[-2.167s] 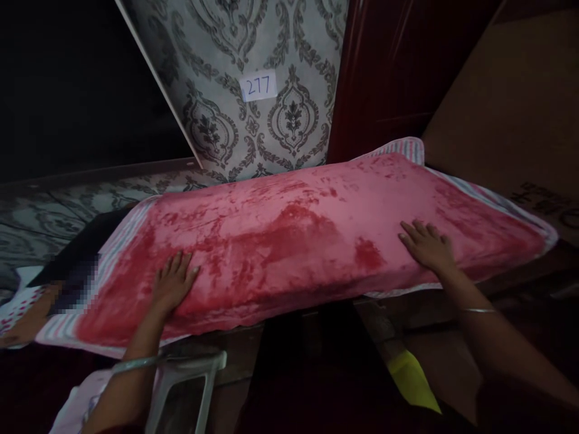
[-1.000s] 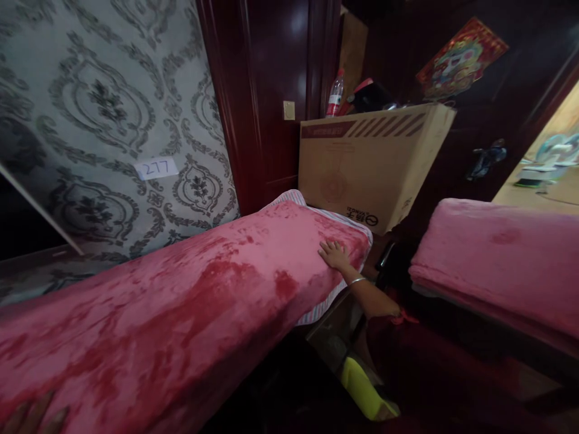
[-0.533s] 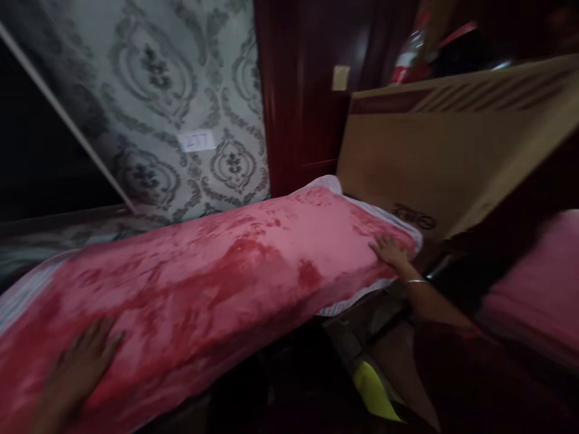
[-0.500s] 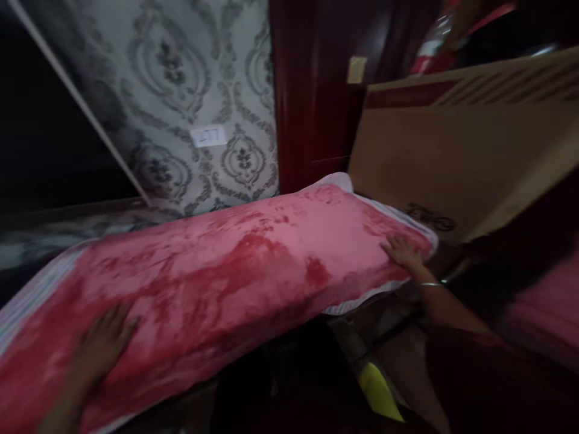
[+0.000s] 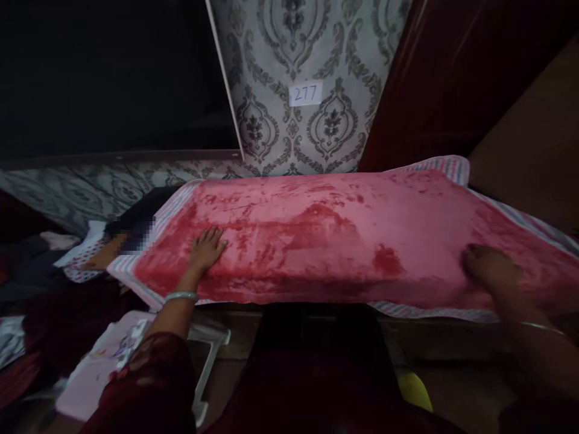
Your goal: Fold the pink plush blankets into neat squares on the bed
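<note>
Pink cloth (image 5: pixel 316 241): long plushy one with darker red patches, spread lengthwise in front of the person, right under both hands. Front side folds down, and I can't see what it's lying over.
Striped border (image 5: pixel 174 208): runs along the left end, and also peeks out at the back right corner and below the front edge.
Left hand (image 5: pixel 207 248): palm down on the cloth, near its left end and close to the front edge. Fingers loosely spread and pointing away, so a pretty wide, flat hand.
Left arm: reaches forward from bottom left, chunky silvery bracelet (image 5: pixel 181 296) at the wrist, dark red sleeve (image 5: pixel 154 380) below that.
Right hand (image 5: pixel 493 268): over the right part of the cloth, kinda smeared. Fingers look curled, but honestly can't tell if they're pinching any fabric.
Right arm: comes in from the lower right, hand angled inward, thin band (image 5: pixel 543 327) on the wrist.
Behind it all: patterned wall (image 5: pixel 294 42) with a "277" paper slip (image 5: pixel 306 93), big dark screen (image 5: pixel 104 78) to the left.
Down low: something yellow (image 5: pixel 415 392), partly hidden.
</note>
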{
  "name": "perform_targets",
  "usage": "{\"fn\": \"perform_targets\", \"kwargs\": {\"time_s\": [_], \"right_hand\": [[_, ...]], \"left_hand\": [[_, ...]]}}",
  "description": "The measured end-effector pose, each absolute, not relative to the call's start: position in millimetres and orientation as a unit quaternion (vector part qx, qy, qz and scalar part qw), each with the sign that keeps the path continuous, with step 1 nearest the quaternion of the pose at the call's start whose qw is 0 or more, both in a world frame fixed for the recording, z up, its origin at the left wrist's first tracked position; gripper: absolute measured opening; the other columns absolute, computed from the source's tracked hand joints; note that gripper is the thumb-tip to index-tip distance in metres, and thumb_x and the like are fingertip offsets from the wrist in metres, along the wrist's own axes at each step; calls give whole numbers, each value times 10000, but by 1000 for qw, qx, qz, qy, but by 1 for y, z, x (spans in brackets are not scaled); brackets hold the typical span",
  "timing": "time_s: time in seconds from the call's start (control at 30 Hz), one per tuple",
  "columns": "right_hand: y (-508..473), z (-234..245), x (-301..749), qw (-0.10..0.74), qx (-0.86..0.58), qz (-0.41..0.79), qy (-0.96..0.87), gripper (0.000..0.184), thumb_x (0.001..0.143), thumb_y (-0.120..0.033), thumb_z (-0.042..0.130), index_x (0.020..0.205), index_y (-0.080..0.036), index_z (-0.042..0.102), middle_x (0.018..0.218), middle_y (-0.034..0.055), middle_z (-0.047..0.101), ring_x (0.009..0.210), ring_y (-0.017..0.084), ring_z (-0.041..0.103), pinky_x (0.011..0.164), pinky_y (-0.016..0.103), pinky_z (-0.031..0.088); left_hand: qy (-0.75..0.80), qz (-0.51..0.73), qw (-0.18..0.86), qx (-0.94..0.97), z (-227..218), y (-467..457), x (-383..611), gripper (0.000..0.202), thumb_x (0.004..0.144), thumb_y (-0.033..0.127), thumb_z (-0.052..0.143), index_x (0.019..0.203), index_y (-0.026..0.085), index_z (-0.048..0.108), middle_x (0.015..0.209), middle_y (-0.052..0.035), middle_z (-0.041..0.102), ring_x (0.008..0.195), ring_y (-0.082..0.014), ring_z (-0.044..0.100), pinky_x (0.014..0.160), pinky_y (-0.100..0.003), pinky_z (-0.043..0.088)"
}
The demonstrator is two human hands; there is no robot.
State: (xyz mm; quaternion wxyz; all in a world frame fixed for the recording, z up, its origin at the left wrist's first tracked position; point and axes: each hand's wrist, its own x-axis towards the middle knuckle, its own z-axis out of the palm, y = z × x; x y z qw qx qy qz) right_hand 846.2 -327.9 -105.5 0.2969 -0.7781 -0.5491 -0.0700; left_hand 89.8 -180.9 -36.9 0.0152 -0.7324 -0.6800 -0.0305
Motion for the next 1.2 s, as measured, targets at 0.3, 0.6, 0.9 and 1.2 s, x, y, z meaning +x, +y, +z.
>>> {"fn": "perform_targets", "kwargs": {"time_s": [0.3, 0.6, 0.9, 1.2], "right_hand": [[-237, -88, 651, 285, -664, -29, -691, 460, 905, -406, 442, 1187, -176, 723, 1286, 129, 684, 1212, 302, 614, 1085, 475, 463], [-192, -102, 587, 325, -598, -24, -733, 401, 894, -393, 446, 1035, -174, 750, 1107, 128, 747, 1076, 286, 669, 1004, 460, 501], [-184, -126, 596, 376, -564, -52, -733, 414, 909, -472, 439, 985, -207, 748, 1052, 131, 748, 1019, 300, 682, 939, 488, 520], [-183, -124, 596, 369, -568, -53, -734, 423, 915, -478, 445, 998, -199, 753, 1050, 131, 748, 1008, 298, 685, 929, 483, 526]], "left_hand": [[-672, -50, 13, -738, -40, -185, 88, 594, 1009, 456, 340, 1567, 254, 356, 1622, -105, 366, 1525, -299, 261, 1226, -558, 202], [-671, -73, -4, -738, -43, -185, 83, 582, 1009, 461, 371, 1538, 222, 412, 1631, -107, 341, 1528, -288, 256, 1230, -543, 206], [-728, -104, 51, -675, -30, -167, 42, 482, 980, 306, 421, 1424, 165, 547, 1518, -167, 490, 1388, -283, 470, 1142, -437, 385], [-803, -99, 55, -585, -11, -151, -16, 517, 902, 339, 505, 1377, 142, 546, 1320, -226, 586, 1180, -372, 587, 906, -499, 506]]}}
